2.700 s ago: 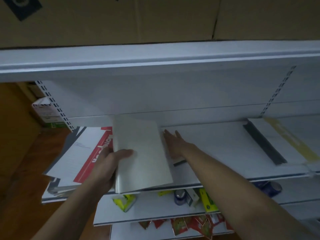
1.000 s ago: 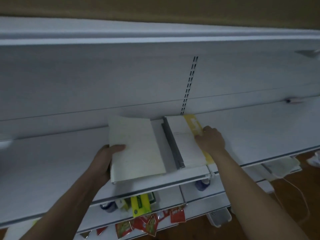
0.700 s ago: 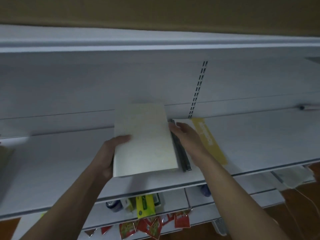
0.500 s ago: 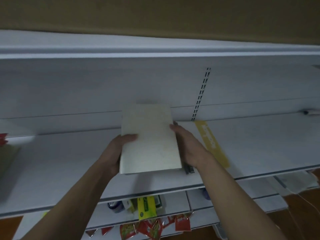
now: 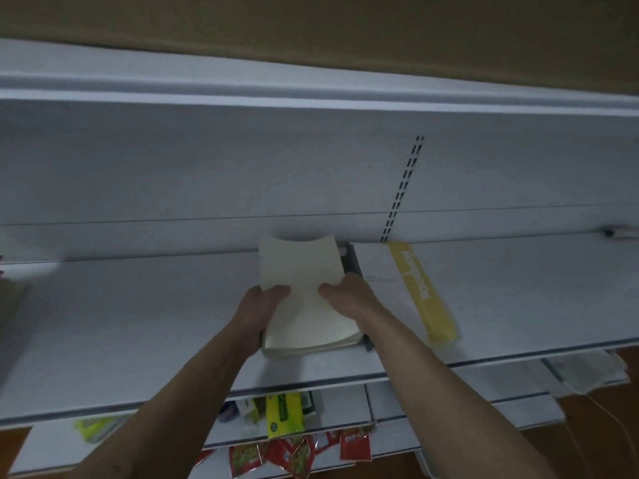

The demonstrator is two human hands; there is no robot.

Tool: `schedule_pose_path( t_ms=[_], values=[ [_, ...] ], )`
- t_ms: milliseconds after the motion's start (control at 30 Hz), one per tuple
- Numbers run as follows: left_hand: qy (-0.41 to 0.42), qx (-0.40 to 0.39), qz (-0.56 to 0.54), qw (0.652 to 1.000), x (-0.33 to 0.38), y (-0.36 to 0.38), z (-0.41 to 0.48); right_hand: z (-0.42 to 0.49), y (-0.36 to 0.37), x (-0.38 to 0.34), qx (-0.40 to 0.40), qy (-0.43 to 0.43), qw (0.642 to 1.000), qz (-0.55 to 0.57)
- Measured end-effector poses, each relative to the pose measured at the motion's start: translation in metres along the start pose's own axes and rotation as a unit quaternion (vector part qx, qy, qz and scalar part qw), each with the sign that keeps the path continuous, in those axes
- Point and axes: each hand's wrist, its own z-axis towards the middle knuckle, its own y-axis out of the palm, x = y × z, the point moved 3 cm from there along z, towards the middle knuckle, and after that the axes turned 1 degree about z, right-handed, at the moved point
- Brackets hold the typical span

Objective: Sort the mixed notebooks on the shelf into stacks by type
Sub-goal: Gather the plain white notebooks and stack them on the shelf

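Observation:
A pale cream notebook is held just above the white shelf, its cover bowed and its far edge curled up. My left hand grips its left side with the thumb on top. My right hand grips its right side, thumb on the cover. Right beside it lies a white notebook with a dark grey spine and a yellow band. That notebook's near end is hidden by my right forearm.
A white shelf overhang runs above, with a slotted upright on the back panel. Lower shelves hold a yellow-green packet and red sachets. Papers lie at the lower right.
I carried the cream notebook to the right along the shelf. My right hand left the yellow-banded notebook and took hold of the cream one's right side, which now bows between both hands.

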Motion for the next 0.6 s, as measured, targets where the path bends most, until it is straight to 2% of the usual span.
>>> schedule_pose_path(
  t_ms=[100,233,400,500,600],
  values=[
    [0.037,0.045,0.094,0.994,0.0,-0.004,0.009,0.001,-0.002,-0.004,0.001,-0.023,0.993,-0.116],
    [0.03,0.018,0.031,0.999,0.002,-0.008,0.009,-0.001,-0.001,-0.01,0.047,-0.054,0.962,-0.264],
    [0.006,0.022,0.038,0.999,-0.003,-0.01,-0.008,-0.013,-0.022,-0.015,0.131,-0.132,0.928,-0.323],
    [0.007,0.016,0.043,0.999,-0.006,-0.005,-0.01,-0.004,-0.052,0.0,0.157,-0.087,0.911,-0.37],
    [0.025,0.023,0.1,0.994,-0.005,0.001,-0.012,0.01,-0.068,0.03,0.077,0.003,0.916,-0.393]
  ],
)
